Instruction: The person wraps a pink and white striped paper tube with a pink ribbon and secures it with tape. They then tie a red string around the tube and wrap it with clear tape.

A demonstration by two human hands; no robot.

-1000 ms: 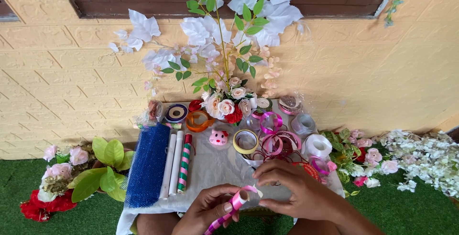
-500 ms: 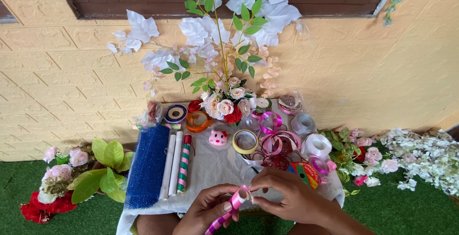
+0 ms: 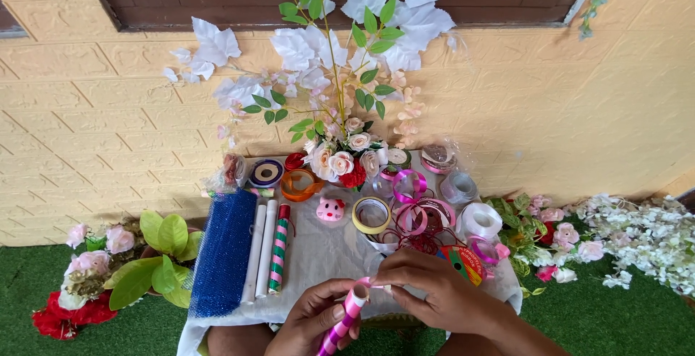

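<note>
Holding a pink-and-white striped stick [image 3: 346,320] at the desk's 6 o'clock edge: left hand [image 3: 315,320] closed around its shaft, right hand [image 3: 434,291] pinching the top end with fingertips together. Desk [image 3: 326,247] has a white cloth cover. At 9 o'clock of the hands: blue mesh roll [image 3: 221,251], two white rolls [image 3: 260,247], one green-pink striped roll [image 3: 279,247], all lying side by side. At 12 o'clock: pink cat figure [image 3: 331,210], yellow tape ring [image 3: 371,215], orange ribbon spool [image 3: 300,184]. At 1 o'clock: tangle of pink and red ribbon spools [image 3: 420,215], touching each other, just beside the right hand. Flower bunch [image 3: 340,157] stands at the desk's far edge against the wall. Loose flowers lie on the green turf [image 3: 622,327] on both sides.
</note>
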